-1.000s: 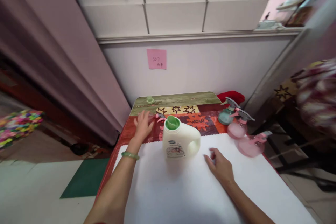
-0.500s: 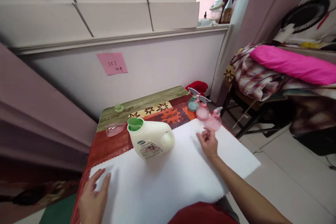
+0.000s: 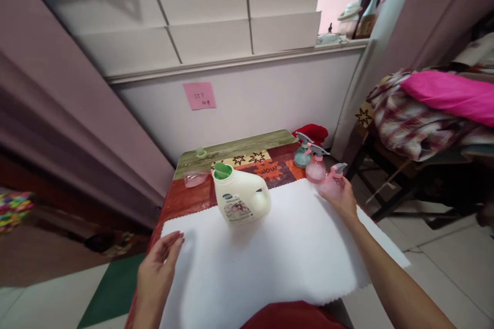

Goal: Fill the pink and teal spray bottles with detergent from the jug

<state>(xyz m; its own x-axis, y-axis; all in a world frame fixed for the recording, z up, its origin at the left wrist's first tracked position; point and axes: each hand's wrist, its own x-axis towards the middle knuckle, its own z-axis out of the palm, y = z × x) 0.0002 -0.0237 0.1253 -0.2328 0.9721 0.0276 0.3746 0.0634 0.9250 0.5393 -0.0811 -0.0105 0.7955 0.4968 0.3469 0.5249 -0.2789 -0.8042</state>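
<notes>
A white detergent jug with a green open neck stands on a white cloth spread over the table. My right hand wraps round a pink spray bottle at the cloth's right edge. Beside it stand a second pink spray bottle and a teal one. My left hand lies flat with fingers out on the cloth's near left corner, holding nothing.
A clear pink bottle body lies on the red patterned tablecloth, a small green cap behind it. A pink note hangs on the wall. Clothes are piled on furniture at the right.
My right hand moved right and closed on the nearest pink spray bottle. My left hand came back from the far left bottle to the cloth's near corner. The view swung about.
</notes>
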